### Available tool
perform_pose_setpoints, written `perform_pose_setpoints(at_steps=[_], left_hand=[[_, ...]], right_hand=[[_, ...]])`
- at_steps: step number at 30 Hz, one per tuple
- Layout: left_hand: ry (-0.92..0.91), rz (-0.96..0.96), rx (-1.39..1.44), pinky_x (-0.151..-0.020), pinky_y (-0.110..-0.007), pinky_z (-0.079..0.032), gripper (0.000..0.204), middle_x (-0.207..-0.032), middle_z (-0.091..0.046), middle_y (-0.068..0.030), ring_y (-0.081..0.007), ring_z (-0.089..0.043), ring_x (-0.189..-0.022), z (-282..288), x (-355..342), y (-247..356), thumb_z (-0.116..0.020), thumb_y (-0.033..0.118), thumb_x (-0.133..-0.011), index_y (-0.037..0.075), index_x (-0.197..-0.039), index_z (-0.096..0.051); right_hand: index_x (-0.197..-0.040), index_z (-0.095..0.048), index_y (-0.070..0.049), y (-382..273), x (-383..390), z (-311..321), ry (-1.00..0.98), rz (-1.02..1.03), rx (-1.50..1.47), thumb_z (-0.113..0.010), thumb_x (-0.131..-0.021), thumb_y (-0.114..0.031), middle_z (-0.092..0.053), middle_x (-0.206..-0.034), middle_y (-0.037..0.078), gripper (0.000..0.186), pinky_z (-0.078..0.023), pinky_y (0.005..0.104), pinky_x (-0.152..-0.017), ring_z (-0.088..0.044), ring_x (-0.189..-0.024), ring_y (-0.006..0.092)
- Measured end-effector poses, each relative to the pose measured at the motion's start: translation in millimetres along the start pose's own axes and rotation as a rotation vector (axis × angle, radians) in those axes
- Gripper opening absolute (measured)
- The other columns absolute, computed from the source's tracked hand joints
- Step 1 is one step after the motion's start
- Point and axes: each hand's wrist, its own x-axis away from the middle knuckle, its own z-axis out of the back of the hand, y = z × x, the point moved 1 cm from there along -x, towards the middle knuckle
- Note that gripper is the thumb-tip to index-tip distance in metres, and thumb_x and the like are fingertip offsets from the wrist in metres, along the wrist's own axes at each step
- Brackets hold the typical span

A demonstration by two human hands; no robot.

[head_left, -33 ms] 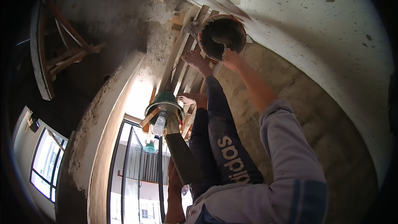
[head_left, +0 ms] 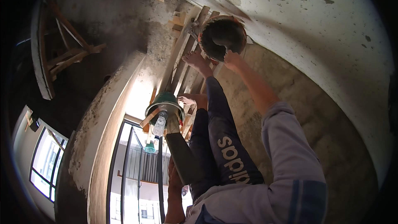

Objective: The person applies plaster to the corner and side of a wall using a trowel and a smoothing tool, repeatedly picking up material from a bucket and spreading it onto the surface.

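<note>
My right hand [head_left: 233, 59] is closed at the near rim of an orange-rimmed bucket [head_left: 200, 38] with a dark inside. What it grips is lost in the bucket's shadow. Down at the lower middle, my left hand [head_left: 174, 175] is partly hidden behind a long dark-grey board [head_left: 181, 157], which it holds from the side and below. The board slants across my left leg. Beyond its far end stands a green tub or helmet-like vessel [head_left: 166, 98] with a clear plastic bottle [head_left: 159, 125] beside it.
My bare feet [head_left: 195, 61] rest on wooden planks [head_left: 179, 58] laid as a platform. A spattered pale wall [head_left: 306, 29] rises on the right. On the left are a rough plastered ledge [head_left: 97, 128], a wooden frame [head_left: 41, 54] and tall windows [head_left: 129, 174]. Another green thing [head_left: 149, 147] is lower down.
My right hand has shifted very slightly right and nearer to me at the bucket. The left hand and the board look unmoved.
</note>
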Motion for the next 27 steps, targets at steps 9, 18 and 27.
perform_pose_setpoints(at_steps=[9, 18, 27], left_hand=[[0.014, -0.009, 0.000, -0.094, -0.034, -0.050, 0.045, -0.128, -0.054, -0.0104, -0.0208, -0.057, -0.114, 0, 5, 5, -0.051, 0.022, -0.100, 0.005, -0.140, -0.040], [0.025, -0.038, 0.014, -0.094, -0.033, -0.050, 0.046, -0.128, -0.054, -0.0103, -0.0207, -0.057, -0.114, 2, 7, 3, -0.052, 0.022, -0.099, 0.005, -0.140, -0.040], [0.006, -0.060, -0.005, -0.094, -0.033, -0.050, 0.046, -0.128, -0.054, -0.0101, -0.0206, -0.057, -0.114, 5, 3, 6, -0.052, 0.022, -0.099, 0.005, -0.140, -0.040]], right_hand=[[-0.106, -0.059, 0.002, -4, -79, -25, 0.059, 0.019, -0.103, -0.053, -0.089, -0.018, -0.063, -0.104, 0.026, 0.027, -0.052, 0.0512, -0.083, -0.064, -0.094, 0.0433], [-0.130, -0.048, -0.014, -6, 40, 37, 0.092, -0.379, 0.008, -0.056, -0.089, -0.019, -0.057, -0.107, 0.018, 0.042, -0.056, 0.0460, -0.078, -0.066, -0.095, 0.0365], [-0.113, -0.050, -0.007, -61, 6, 38, 0.207, -0.371, -0.059, -0.059, -0.089, -0.014, -0.056, -0.107, 0.017, 0.026, -0.057, 0.0447, -0.077, -0.066, -0.095, 0.0354]])
